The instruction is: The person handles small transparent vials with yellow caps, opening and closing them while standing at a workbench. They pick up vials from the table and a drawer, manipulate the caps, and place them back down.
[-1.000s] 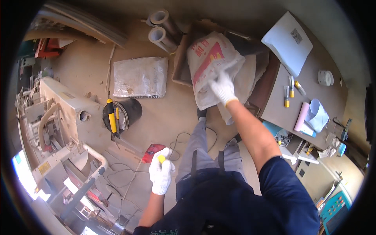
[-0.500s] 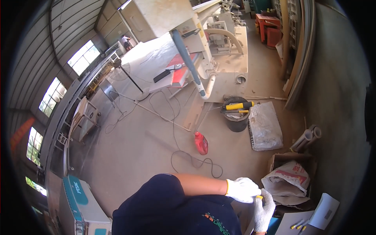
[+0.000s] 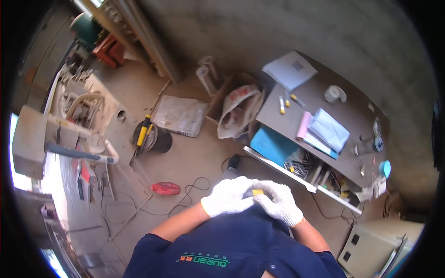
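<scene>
My left hand (image 3: 228, 196) and my right hand (image 3: 276, 203), both in white knit gloves, meet in front of my dark shirt at the lower middle, fingers curled around a small dark object with a yellow end (image 3: 257, 192). Most of that object is hidden by the gloves. Just beyond them, up and to the right, an open drawer (image 3: 313, 189) holds a blue item (image 3: 271, 146) and several small metal pieces. Above it, on the brown desk (image 3: 276, 116), lie yellow-capped tubes (image 3: 282, 105), papers (image 3: 325, 132), a white roll (image 3: 332, 94) and a white packet (image 3: 289, 72).
A box with a white sack (image 3: 238, 111) stands left of the desk. A flat bag (image 3: 180, 116), a black bucket (image 3: 161, 141), a red bottle (image 3: 165, 188), cables and a large machine (image 3: 89, 111) are on the left. A beige cabinet (image 3: 367, 253) stands at the lower right.
My right hand has left the white sack and joined my left hand on the small yellow-ended object. The view swung toward the open hall and has come back to the desk, where the drawer shows open.
</scene>
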Motion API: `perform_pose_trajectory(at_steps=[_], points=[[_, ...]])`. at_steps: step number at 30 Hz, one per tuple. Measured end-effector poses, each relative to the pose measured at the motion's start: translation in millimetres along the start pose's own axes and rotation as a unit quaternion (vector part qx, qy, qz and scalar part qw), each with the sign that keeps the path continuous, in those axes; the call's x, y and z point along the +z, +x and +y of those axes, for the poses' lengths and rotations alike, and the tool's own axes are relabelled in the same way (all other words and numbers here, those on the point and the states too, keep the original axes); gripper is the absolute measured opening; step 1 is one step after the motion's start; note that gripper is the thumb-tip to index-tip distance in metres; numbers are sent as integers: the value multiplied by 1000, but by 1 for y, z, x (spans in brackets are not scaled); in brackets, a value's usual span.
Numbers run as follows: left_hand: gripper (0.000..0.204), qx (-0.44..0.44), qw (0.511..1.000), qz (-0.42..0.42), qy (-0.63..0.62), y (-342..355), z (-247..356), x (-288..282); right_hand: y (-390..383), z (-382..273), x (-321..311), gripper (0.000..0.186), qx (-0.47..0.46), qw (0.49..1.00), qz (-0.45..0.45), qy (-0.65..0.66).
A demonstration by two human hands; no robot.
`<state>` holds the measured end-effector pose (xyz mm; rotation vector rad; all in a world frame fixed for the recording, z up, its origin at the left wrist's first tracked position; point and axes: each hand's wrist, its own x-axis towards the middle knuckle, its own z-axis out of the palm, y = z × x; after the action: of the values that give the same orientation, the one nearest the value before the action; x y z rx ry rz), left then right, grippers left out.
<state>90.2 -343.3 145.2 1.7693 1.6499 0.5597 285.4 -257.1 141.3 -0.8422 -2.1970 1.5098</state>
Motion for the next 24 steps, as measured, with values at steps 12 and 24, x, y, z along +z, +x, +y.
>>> perform_pose_trajectory(at_steps=[12,24], points=[[32,172,928,-271,-191,72,49,59,-136,6,15,18,219,885,337,237],[20,211,925,-231,-215,130,27,47,-63,-5,-10,52,215,913,346,-31]])
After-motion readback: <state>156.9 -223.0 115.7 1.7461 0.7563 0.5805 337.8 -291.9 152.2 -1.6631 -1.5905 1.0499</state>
